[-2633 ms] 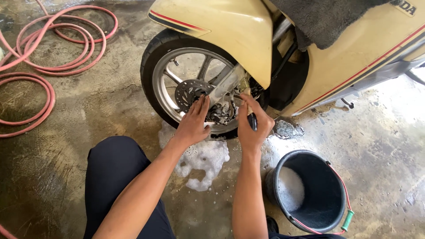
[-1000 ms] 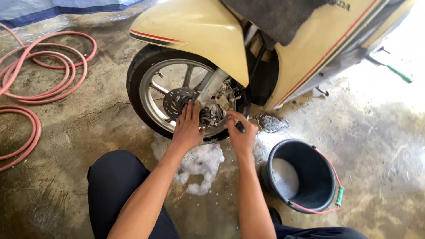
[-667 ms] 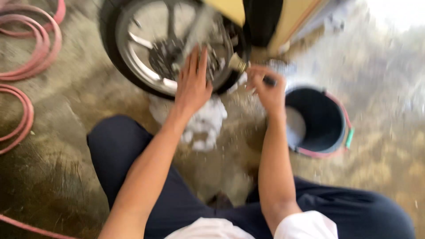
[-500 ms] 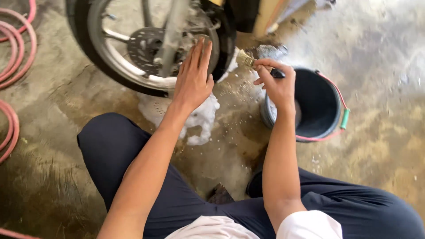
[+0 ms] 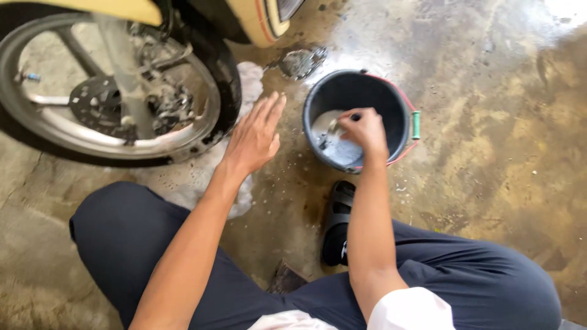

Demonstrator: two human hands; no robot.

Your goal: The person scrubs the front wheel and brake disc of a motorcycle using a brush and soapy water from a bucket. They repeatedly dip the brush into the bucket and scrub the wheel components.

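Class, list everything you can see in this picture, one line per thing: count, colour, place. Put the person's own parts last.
wheel: one, black tyre with silver rim, top left
brake disc: one, dark grey, inside the wheel
body panel: one, cream, top centre
bucket: one, black with a red handle, centre right on the floor
foam: one patch, white, below the wheel
floor: wet concrete, grey-brown
sandal: one, black, below the bucket
trousers: dark blue, bottom
left hand: open, beside the tyre
right hand: inside the bucket, closed on a small brush
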